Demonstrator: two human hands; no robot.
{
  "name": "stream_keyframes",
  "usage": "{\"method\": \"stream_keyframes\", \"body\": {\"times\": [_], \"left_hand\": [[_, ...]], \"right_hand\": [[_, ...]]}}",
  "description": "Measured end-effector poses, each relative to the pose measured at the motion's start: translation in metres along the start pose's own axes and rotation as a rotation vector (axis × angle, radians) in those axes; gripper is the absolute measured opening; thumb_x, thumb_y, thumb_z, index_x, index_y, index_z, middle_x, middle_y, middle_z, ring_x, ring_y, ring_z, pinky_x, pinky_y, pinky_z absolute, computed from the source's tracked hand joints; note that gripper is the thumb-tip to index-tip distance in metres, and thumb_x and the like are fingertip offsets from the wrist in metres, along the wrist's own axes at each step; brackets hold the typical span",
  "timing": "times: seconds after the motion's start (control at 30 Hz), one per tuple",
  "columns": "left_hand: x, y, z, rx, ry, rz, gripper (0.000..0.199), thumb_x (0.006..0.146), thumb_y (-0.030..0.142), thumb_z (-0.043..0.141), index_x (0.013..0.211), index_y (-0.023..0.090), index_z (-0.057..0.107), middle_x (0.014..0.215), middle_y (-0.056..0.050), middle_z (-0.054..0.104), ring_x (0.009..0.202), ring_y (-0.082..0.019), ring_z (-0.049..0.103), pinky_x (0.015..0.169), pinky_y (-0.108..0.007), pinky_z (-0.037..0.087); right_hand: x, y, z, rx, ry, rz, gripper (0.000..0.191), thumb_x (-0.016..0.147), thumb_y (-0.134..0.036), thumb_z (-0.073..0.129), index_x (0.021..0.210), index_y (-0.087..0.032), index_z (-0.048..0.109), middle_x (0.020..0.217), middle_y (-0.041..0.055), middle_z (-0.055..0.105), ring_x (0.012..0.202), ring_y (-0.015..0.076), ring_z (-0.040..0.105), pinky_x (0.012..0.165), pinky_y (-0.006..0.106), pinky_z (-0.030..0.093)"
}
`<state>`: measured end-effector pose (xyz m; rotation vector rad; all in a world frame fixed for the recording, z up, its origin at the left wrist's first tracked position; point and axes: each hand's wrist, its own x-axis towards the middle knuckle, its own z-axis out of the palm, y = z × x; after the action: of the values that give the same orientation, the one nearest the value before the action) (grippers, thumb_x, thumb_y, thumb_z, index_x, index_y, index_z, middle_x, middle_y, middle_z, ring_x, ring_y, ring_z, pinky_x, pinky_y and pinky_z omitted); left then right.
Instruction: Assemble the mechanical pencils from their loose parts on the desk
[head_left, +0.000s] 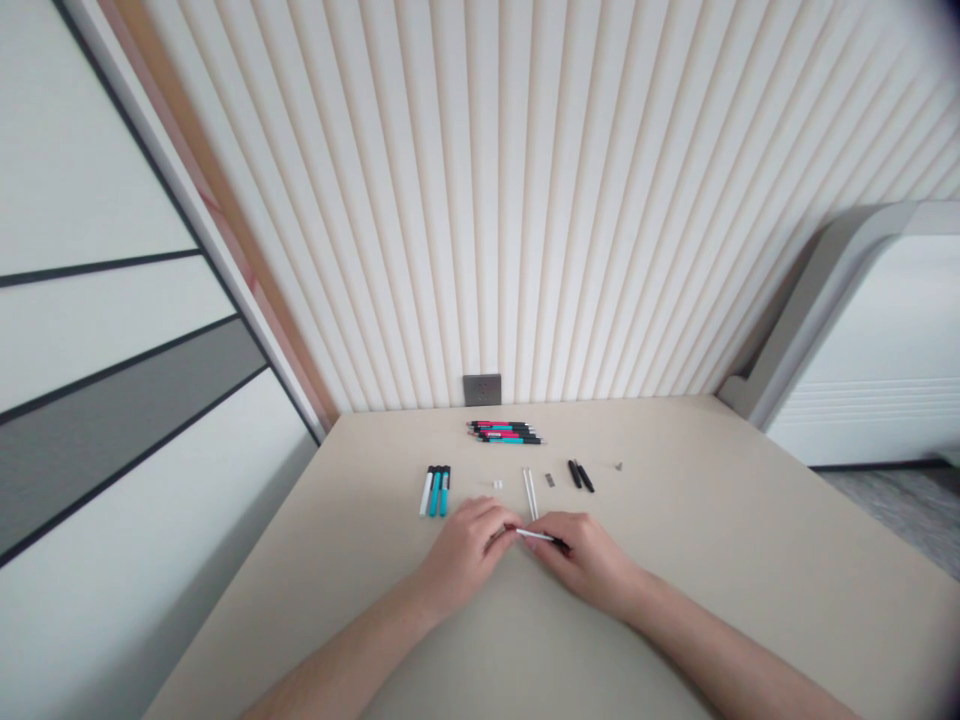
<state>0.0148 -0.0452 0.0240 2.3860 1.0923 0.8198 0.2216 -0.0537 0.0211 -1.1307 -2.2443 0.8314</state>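
In front of me, my left hand (471, 545) pinches one end of a thin white pen refill (534, 535). My right hand (589, 555) is closed around its other end, where a black piece, seemingly a pen grip (559, 545), shows between the fingers. Just beyond my fingertips lie more white refills (529, 490), side by side. To their right are some small grey pieces (550, 480), too small to make out, and two black pen grips (580, 476). Small white parts (497, 484) sit beyond my left hand.
Pen barrels (435, 492), one white and two teal with black ends, stand in a row at the left. Several red, blue and black pens (506, 433) lie at the back of the table (360, 560). Tiny metal bits (619, 466) lie far right. A wall socket (482, 389) is behind.
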Motion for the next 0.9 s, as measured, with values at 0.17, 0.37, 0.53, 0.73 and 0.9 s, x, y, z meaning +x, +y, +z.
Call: {"method": "stream_keyframes", "body": {"times": [0.17,0.37,0.53,0.73,0.9], "left_hand": [[-0.001,-0.007,0.0,0.014,0.032,-0.005,0.016,0.094,0.026,0.049,0.089,0.02,0.063,0.088,-0.005,0.067,0.088,-0.019,0.061,0.081,-0.031,0.048],[-0.001,-0.039,-0.013,0.155,0.171,-0.07,0.018,0.097,0.026,0.042,0.098,0.021,0.06,0.096,-0.004,0.068,0.092,-0.018,0.062,0.085,-0.033,0.049],[0.004,-0.047,-0.015,0.426,0.105,-0.036,0.019,0.096,0.02,0.043,0.093,0.02,0.062,0.091,-0.005,0.067,0.085,-0.019,0.061,0.079,-0.032,0.047],[0.01,-0.038,-0.009,0.629,-0.047,0.019,0.018,0.093,0.012,0.046,0.089,0.02,0.061,0.09,-0.005,0.063,0.088,-0.02,0.058,0.078,-0.033,0.043],[0.011,-0.038,-0.012,0.615,-0.084,0.027,0.015,0.09,0.008,0.049,0.089,0.019,0.06,0.091,-0.005,0.065,0.089,-0.022,0.059,0.079,-0.035,0.041]], "right_hand": [[0.0,0.001,0.001,0.011,0.023,-0.007,0.032,0.096,-0.038,0.041,0.098,-0.021,0.068,0.09,0.0047,0.071,0.08,0.0169,0.063,0.074,0.025,0.044],[0.0,0.006,-0.003,-0.028,0.083,0.012,0.034,0.097,-0.039,0.039,0.096,-0.021,0.068,0.089,0.0054,0.071,0.082,0.0177,0.063,0.076,0.026,0.044],[0.0,0.008,-0.005,-0.048,0.076,0.031,0.031,0.097,-0.037,0.041,0.102,-0.021,0.067,0.096,0.0059,0.071,0.086,0.0186,0.064,0.078,0.027,0.045],[0.0,0.008,-0.004,-0.088,0.035,0.023,0.032,0.097,-0.036,0.039,0.098,-0.021,0.066,0.091,0.0052,0.07,0.084,0.0178,0.063,0.076,0.026,0.044],[-0.001,0.01,-0.003,-0.138,0.026,0.026,0.035,0.098,-0.038,0.037,0.084,-0.019,0.063,0.08,0.0039,0.066,0.074,0.0158,0.059,0.068,0.025,0.041]]}}
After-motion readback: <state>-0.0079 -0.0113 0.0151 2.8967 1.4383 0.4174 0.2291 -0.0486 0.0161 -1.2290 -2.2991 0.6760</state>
